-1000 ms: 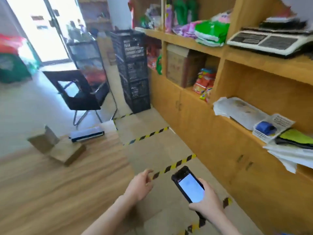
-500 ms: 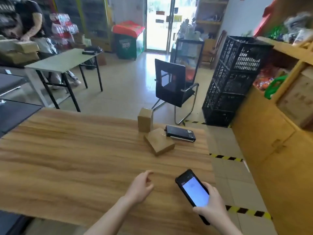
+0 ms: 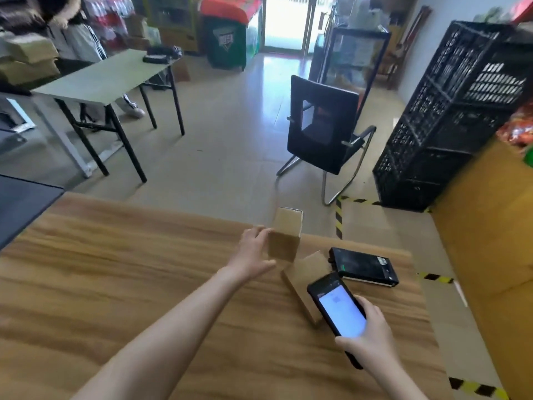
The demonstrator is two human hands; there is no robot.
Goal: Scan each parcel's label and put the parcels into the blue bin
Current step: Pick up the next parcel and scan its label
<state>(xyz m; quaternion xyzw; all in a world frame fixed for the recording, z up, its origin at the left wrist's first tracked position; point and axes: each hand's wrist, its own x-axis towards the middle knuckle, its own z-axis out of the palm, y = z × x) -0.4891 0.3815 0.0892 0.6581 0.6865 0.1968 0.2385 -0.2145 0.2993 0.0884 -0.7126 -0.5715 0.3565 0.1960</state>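
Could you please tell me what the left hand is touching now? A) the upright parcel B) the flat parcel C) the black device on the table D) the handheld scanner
A: the left hand grips the upright parcel by its side, while the right hand holds the handheld scanner.

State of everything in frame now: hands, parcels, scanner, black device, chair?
upright parcel: standing on end on the table.
flat parcel: lying flat, no hand on it.
scanner: screen lit, held above the table.
left hand: against the upright parcel's left side, grip unclear.
right hand: gripping the scanner.
black device: lying flat on the table.
chair: unoccupied.
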